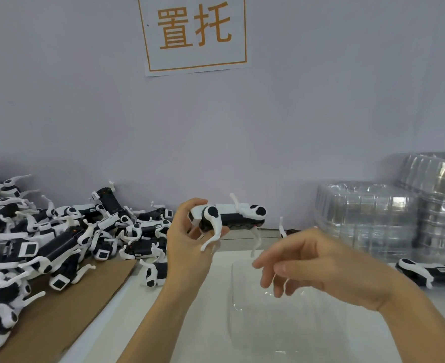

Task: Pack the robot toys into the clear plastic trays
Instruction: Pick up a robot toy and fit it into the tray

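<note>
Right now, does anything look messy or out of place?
Yes. The robot toys on the left lie in a tangled heap, legs sticking out every way, some spilling off the cardboard sheet. One toy lies alone on the right, below the stacked clear trays.

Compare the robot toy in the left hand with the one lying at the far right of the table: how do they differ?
The held robot toy is up in the air, gripped at one end by the left hand, legs hanging down; the toy at the right lies on the table by the tray stacks, untouched. The held one shows whole; the other runs off the frame. Both are black and white.
</note>
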The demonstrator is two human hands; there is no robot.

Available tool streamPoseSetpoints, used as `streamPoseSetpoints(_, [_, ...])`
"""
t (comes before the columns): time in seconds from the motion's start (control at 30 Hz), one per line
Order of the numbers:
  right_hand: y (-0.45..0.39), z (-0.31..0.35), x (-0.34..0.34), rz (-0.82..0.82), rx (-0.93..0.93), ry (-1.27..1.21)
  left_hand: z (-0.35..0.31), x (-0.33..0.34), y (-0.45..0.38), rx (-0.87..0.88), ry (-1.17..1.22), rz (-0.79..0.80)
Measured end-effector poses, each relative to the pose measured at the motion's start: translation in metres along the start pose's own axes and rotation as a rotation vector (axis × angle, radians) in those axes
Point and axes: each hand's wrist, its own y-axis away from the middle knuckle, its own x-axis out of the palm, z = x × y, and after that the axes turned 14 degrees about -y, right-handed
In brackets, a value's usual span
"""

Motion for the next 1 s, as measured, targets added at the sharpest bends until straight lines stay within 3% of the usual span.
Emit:
streamPoseSetpoints(0.07, [-0.002,0.001,0.002,-0.059,-0.055,0.005,0.000,0.001,0.001,-0.007,-0.001,0.003])
streamPoseSetpoints(0.23, [-0.010,-0.007,-0.003,-0.575,-0.282,-0.006,0.000,0.001,0.002,-0.009,-0.003,0.032])
streamPoseSetpoints(0.3, [-0.010,-0.004,-0.001,-0.533,-0.269,0.031,-0.001,0.001,0.002,0.015,-0.042,0.055])
streamPoseSetpoints(0.4, [-0.008,-0.002,0.004,-0.347,-0.136,0.189,-0.002,0.002,0.003,0.029,-0.060,0.057])
streamPoseSetpoints(0.47, [-0.008,-0.006,0.001,-0.371,0.002,0.334,-0.001,0.001,0.003,0.023,-0.052,0.055])
streamPoseSetpoints(0.53, [-0.007,-0.013,-0.007,-0.570,0.078,0.428,0.001,0.000,0.003,0.014,-0.037,0.054])
streamPoseSetpoints(0.63, [-0.004,-0.019,-0.016,-0.873,0.009,0.461,0.001,0.000,0.003,-0.001,-0.012,0.059])
streamPoseSetpoints(0.73, [-0.007,-0.014,-0.012,-0.818,-0.095,0.328,0.003,0.001,0.003,-0.005,0.007,0.061])
streamPoseSetpoints(0.87, [-0.016,-0.014,-0.002,-0.719,-0.231,0.337,0.005,0.002,0.003,0.012,-0.021,0.087])
streamPoseSetpoints(1.0, [-0.018,-0.009,0.007,-0.556,-0.204,0.278,0.004,0.002,0.004,0.034,-0.046,0.079])
